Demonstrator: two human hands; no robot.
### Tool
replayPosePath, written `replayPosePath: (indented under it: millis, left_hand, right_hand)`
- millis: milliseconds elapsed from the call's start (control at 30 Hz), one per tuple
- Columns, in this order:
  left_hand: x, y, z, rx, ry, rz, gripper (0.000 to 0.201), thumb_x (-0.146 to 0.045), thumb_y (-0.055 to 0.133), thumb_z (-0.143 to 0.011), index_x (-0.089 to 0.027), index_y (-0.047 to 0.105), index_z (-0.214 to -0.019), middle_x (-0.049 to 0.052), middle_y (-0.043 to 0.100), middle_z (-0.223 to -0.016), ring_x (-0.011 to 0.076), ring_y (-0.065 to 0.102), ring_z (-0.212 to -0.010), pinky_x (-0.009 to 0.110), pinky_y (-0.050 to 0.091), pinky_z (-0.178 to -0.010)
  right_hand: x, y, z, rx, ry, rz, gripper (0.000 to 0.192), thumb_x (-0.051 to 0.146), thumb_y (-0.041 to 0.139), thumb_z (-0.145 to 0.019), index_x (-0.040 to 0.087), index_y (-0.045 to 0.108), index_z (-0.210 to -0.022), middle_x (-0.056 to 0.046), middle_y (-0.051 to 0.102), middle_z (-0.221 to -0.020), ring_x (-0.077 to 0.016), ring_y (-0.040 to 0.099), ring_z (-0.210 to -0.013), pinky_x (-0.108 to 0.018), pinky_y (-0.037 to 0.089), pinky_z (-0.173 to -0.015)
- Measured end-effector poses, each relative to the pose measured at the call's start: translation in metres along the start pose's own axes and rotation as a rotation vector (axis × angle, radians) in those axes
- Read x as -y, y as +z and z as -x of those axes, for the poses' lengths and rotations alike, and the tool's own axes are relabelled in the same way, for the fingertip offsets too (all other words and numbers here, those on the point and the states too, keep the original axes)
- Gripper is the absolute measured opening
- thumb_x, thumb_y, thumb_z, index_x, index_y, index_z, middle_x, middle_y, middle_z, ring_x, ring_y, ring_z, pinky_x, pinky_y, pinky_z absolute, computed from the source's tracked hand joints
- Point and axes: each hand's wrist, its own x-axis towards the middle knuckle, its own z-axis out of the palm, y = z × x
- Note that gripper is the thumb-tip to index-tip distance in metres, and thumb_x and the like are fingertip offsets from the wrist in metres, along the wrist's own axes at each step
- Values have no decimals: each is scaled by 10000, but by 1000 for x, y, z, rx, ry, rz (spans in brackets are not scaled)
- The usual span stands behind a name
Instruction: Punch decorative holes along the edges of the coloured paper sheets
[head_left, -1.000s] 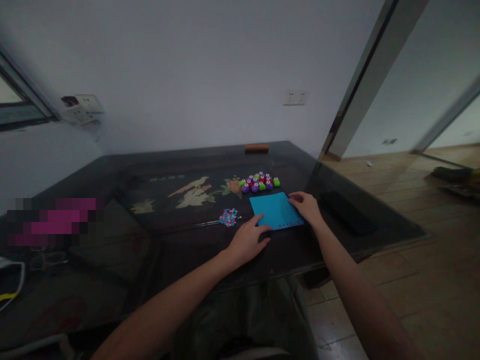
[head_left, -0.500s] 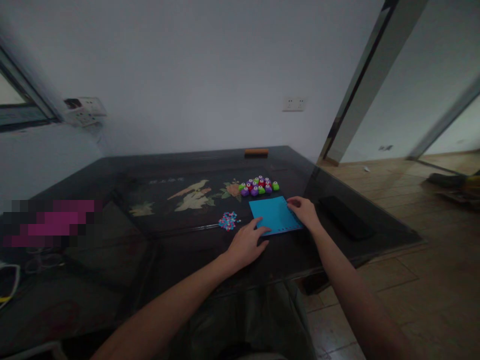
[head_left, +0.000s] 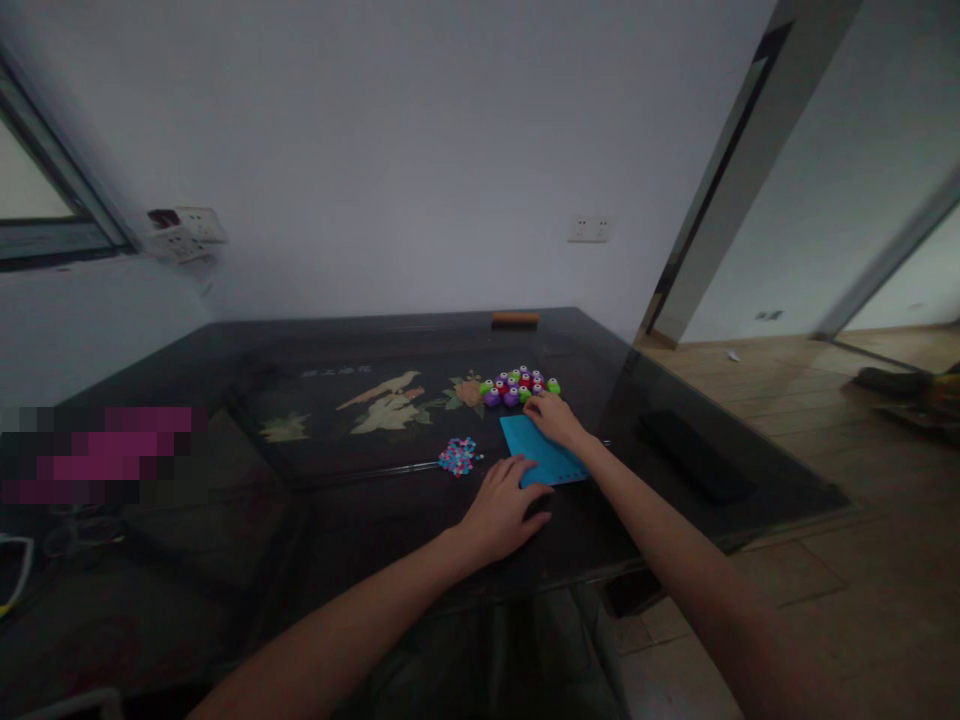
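A bright blue square sheet (head_left: 544, 460) lies on the dark table, with small marks along its near edge. My left hand (head_left: 504, 508) rests at the sheet's near left corner, fingers spread and its fingertips on the blue surface. Over the far part of the sheet is my right hand (head_left: 553, 415), its fingers bent together and pointing down; whatever they pinch is hidden. Just beyond those fingertips sits a cluster of purple, green and red round toys (head_left: 514, 385) with white eye-like spots. The right forearm covers the sheet's right side. Left of the sheet is a pile of tiny pink, blue and white pieces (head_left: 459, 456).
A long black object (head_left: 694, 455) lies to the right on the table. An orange-brown block (head_left: 515, 319) stands by the far edge near the wall. The table (head_left: 390, 540) has a bird and flower picture on its top. A pixelated magenta patch lies at the left.
My right hand has moved left and away from me, from the sheet's right edge to its far part near the toys. The left hand stays by the near left corner. The view has tilted slightly.
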Motion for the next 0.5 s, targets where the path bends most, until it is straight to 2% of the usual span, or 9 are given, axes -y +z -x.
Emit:
replayPosePath:
  millis: [167,500]
  left_hand:
    - [1,0,-1,13,-10,-33,350,-359,552,-839,-265,569,-1176,95,436,-1361,288,316,-1312,519,240,-1084]
    - [0,-1,0,8,-13,-30,358,-359,567,-830,-269,563,-1177,89,452,-1347,280,329,-1298,510,249,-1080]
  right_hand:
    - [3,4,2,-16,32,34,174,209,470,-870,168,632,-919,-121,584,-1031,-211,514,-993,-323,370,-893]
    - [-5,14,1,-48,-15,-1,116,200,527,-828,178,610,-905,-104,563,-1008,-222,491,-1006,-368,356,-895]
